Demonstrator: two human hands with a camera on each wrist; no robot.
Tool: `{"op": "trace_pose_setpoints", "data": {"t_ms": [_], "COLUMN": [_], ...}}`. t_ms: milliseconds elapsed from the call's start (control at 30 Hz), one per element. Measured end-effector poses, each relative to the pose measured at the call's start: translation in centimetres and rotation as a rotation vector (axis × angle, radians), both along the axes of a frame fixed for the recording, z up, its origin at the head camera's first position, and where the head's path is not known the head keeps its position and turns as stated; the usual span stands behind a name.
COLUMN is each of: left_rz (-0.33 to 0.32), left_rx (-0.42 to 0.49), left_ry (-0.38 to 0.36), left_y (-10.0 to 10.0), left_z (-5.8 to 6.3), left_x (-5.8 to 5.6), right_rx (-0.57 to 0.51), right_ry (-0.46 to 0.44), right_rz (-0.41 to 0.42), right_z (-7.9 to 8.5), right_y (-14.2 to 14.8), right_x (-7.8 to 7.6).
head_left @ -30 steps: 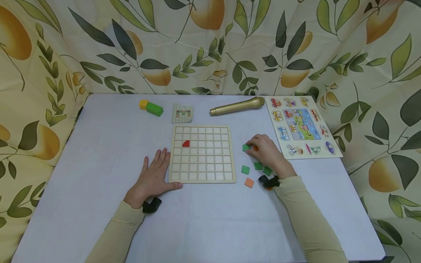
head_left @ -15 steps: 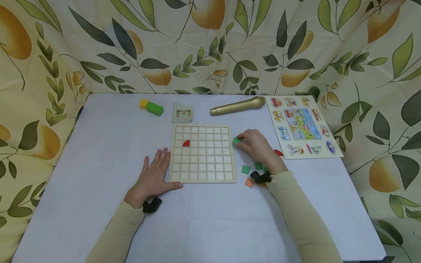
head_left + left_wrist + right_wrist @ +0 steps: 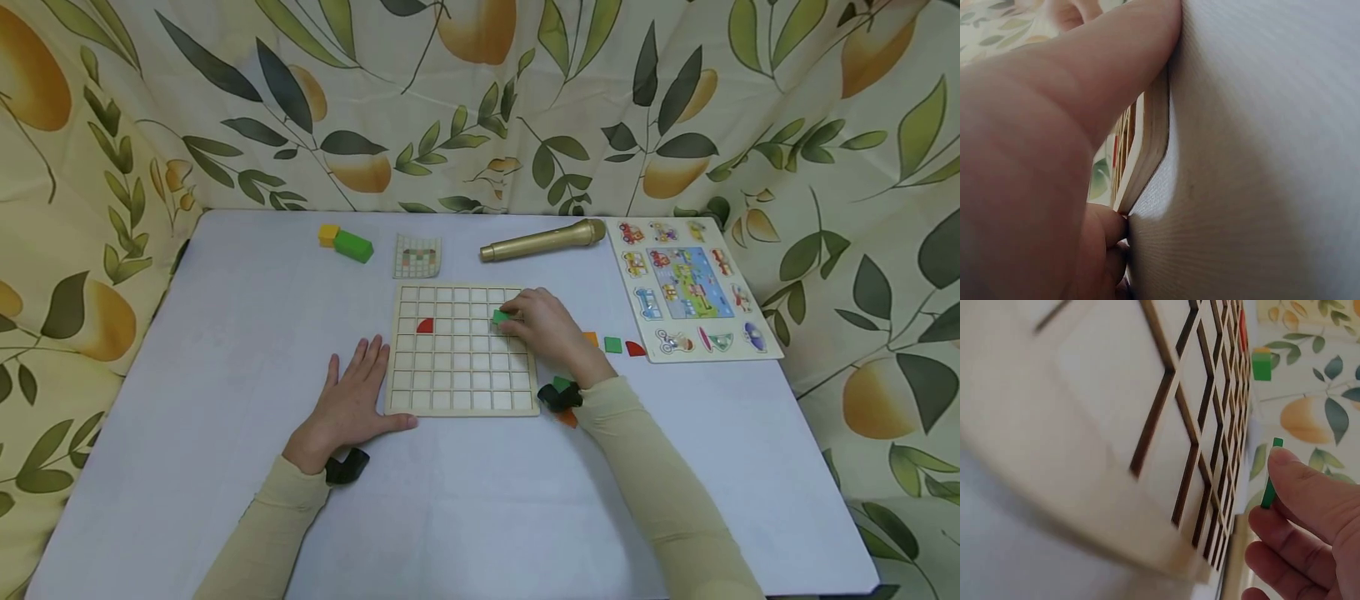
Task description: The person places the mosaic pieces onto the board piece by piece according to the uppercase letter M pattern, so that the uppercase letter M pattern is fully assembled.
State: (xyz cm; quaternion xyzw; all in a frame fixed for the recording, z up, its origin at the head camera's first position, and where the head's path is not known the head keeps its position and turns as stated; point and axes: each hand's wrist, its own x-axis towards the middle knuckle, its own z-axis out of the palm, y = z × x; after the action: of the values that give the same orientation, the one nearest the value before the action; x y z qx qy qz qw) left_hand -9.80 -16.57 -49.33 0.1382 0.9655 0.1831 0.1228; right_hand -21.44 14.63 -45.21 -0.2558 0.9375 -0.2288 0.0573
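Observation:
A wooden grid board (image 3: 462,403) with square cells lies flat on the table, a red quarter-circle tile (image 3: 425,326) set in one cell at its upper left. My right hand (image 3: 546,327) pinches a green square tile (image 3: 500,317) between thumb and fingers over the board's upper right part; the right wrist view shows that green tile (image 3: 1271,475) edge-on, apart from the grid. My left hand (image 3: 348,398) lies with spread fingers at the board's left side, thumb along its lower left corner. In the left wrist view the thumb (image 3: 1104,59) covers part of the board's edge (image 3: 1147,144).
Loose tiles lie right of the board, including a green square (image 3: 612,345) and a red piece (image 3: 635,349); some are partly under the right wrist. Behind are green and yellow blocks (image 3: 352,247), a pattern card (image 3: 417,257), a gold microphone (image 3: 542,242) and a picture puzzle board (image 3: 690,283).
My right hand has lifted the green tile from the loose pieces and carried it left over the board. My left hand has stayed in place.

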Motion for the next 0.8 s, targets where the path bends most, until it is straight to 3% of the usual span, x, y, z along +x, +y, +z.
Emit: {"op": "trace_pose_setpoints", "data": {"t_ms": [800], "left_rz": [-0.003], "left_rx": [-0.001], "left_ry": [-0.009], "left_y": [0.0], "left_z": [0.0], "left_x": [0.0], "right_rx": [0.026], "right_ry": [0.031], "right_rz": [0.138], "right_z": [-0.7], "right_y": [-5.5], "right_x": [-1.2]}}
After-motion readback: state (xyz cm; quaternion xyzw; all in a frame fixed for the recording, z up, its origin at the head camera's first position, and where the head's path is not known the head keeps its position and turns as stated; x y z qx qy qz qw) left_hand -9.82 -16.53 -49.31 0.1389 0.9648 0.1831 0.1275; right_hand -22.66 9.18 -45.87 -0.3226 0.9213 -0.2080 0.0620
